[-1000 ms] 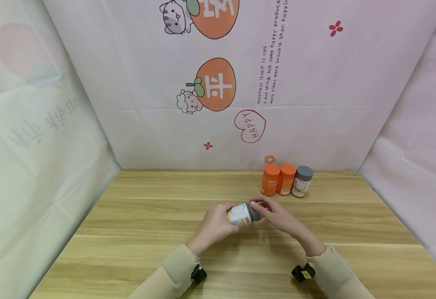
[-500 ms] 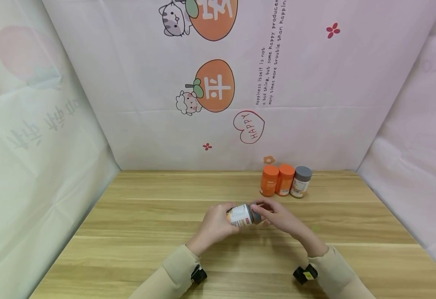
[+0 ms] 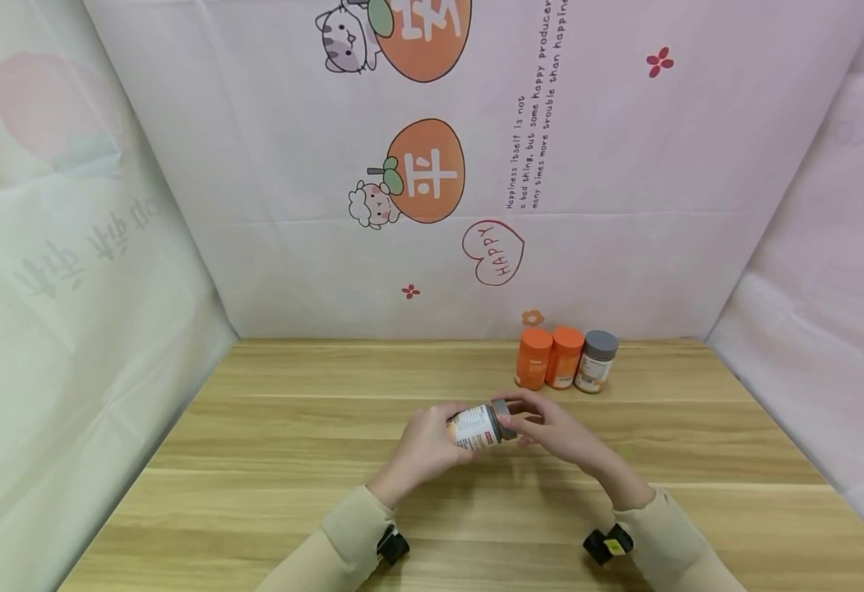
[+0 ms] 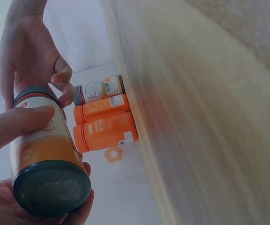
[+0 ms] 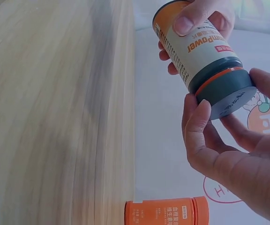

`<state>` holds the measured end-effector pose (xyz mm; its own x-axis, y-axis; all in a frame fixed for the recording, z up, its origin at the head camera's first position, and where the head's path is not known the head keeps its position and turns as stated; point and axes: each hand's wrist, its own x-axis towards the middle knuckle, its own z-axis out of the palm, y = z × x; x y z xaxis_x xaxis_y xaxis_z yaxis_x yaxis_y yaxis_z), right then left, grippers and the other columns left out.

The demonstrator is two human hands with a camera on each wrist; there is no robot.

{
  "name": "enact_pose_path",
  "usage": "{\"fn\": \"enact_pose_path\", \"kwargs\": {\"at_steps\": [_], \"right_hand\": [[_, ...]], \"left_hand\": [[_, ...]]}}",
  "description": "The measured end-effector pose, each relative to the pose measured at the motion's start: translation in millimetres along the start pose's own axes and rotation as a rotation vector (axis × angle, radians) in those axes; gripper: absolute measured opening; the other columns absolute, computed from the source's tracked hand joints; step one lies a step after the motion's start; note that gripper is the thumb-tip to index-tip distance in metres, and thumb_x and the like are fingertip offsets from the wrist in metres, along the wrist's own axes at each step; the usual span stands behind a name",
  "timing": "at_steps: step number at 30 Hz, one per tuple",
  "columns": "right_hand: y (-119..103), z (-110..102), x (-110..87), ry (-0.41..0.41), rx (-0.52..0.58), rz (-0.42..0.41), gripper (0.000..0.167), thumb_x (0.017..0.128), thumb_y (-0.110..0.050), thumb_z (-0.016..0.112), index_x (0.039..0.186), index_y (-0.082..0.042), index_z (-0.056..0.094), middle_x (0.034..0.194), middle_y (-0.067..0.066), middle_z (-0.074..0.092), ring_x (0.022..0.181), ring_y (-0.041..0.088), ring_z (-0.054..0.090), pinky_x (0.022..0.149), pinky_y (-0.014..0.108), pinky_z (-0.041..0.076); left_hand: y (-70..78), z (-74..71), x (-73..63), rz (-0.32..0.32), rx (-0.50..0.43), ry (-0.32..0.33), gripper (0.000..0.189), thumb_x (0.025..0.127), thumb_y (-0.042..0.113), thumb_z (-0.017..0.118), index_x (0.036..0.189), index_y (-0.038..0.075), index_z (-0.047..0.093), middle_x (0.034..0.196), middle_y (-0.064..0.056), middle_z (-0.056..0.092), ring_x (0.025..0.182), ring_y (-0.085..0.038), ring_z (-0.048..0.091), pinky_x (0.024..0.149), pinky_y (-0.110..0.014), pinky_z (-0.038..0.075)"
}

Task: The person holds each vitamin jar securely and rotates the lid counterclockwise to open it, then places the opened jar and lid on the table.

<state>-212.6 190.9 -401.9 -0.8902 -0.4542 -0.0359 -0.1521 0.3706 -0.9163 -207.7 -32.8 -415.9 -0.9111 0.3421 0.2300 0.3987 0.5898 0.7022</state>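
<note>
A pill bottle (image 3: 476, 427) with a white and orange label and dark grey ends is held tilted above the table, its lid end toward the right. My left hand (image 3: 426, 441) grips its body, with the thumb lying across the label in the left wrist view. At the other end, my right hand (image 3: 553, 429) has its fingertips around the rim of the grey lid (image 5: 226, 93). An orange ring (image 5: 219, 79) shows between lid and body in the right wrist view. The bottle's dark base (image 4: 53, 187) faces the left wrist camera.
Two orange bottles (image 3: 533, 359) (image 3: 565, 358) and another grey-lidded bottle (image 3: 596, 363) stand upright in a row at the back right of the wooden table (image 3: 291, 411). A white printed cloth (image 3: 291, 164) hangs behind, with more cloth on both sides.
My right fingers have shifted around the lid, and more of the lid now shows in the head view. My left hand and the bottle's body stay nearly in place.
</note>
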Motion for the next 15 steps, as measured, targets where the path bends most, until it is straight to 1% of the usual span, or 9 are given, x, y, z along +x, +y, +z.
{"fn": "enact_pose_path", "kwargs": {"at_steps": [3,8,11,15], "right_hand": [[1.5,-0.8,-0.2,-0.006,-0.002,-0.014,0.046,0.095,-0.035,0.055,0.136,-0.015,0.047,0.129,0.016,0.052,0.109,0.027,0.057,0.084,0.048,0.051],[4.8,-2.1,0.0,-0.008,0.003,-0.047,0.046,0.094,-0.032,0.058,0.136,-0.016,0.047,0.131,0.016,0.050,0.109,0.027,0.059,0.084,0.049,0.052],[4.6,-3.2,-0.7,-0.019,0.012,-0.069,0.047,0.093,-0.029,0.060,0.136,-0.016,0.047,0.131,0.016,0.050,0.112,0.031,0.056,0.084,0.049,0.052],[4.1,-4.9,-1.3,-0.035,0.004,-0.107,0.049,0.091,-0.026,0.062,0.137,-0.017,0.047,0.134,0.011,0.048,0.118,0.036,0.052,0.086,0.040,0.052]], "left_hand": [[-0.3,-0.4,0.2,0.001,0.000,-0.002,0.053,0.059,0.012,0.085,0.109,0.009,0.067,0.089,-0.001,0.068,0.067,-0.008,0.054,0.057,-0.021,0.045],[-0.9,-0.5,0.3,0.017,0.005,0.002,0.051,0.058,0.012,0.085,0.107,0.010,0.068,0.088,-0.001,0.068,0.067,-0.007,0.054,0.058,-0.021,0.045],[-1.6,-0.4,0.5,0.023,0.002,0.006,0.051,0.057,0.012,0.085,0.106,0.011,0.068,0.087,0.000,0.068,0.067,-0.007,0.054,0.058,-0.020,0.045],[-2.8,-0.4,0.9,0.028,-0.006,0.007,0.051,0.057,0.012,0.085,0.105,0.011,0.068,0.087,0.000,0.069,0.067,-0.006,0.054,0.059,-0.020,0.045]]}}
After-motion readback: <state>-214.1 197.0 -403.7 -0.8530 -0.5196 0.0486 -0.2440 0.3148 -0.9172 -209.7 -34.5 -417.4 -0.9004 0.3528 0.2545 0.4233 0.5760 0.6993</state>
